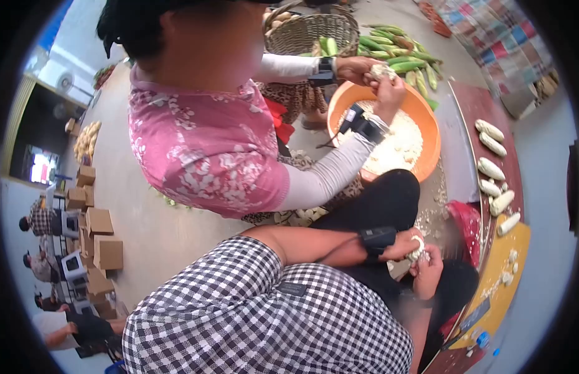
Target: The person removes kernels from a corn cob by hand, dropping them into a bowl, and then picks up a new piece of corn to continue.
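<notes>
My left hand, with a black band on the wrist, is closed around a whitish corn cob. My right hand grips the same cob from the other side, its fingers bent against it. Fingers cover much of the cob. Both hands are above my dark-clad legs. Beyond my left knee stands an orange basin with pale corn kernels inside. Over it, a co-worker's hands hold another pale corn cob.
Several husked corn cobs lie on a reddish bench at right. Scraps lie on a yellow board, near a red plastic bag. Green-husked corn and a wicker basket are behind the basin. Cardboard boxes stand at left.
</notes>
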The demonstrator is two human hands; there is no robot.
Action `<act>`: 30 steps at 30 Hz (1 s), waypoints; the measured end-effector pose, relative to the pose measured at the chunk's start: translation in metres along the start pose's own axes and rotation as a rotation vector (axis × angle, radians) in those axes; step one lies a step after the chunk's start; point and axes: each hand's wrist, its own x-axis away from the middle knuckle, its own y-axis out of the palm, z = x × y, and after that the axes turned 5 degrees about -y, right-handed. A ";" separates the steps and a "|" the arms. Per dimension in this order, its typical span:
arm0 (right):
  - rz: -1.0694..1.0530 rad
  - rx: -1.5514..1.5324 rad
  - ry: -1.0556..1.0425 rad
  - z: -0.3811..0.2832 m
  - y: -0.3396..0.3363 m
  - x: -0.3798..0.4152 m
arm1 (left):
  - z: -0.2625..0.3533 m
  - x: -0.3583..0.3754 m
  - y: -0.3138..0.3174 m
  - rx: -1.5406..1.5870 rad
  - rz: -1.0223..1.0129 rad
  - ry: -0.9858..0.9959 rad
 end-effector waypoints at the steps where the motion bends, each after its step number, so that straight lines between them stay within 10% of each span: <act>1: -0.016 -0.003 -0.019 -0.001 -0.001 0.002 | 0.001 0.001 0.002 -0.008 0.003 -0.017; 30: -0.024 0.440 -0.232 0.028 -0.025 -0.019 | -0.013 -0.018 0.003 -0.019 0.017 0.106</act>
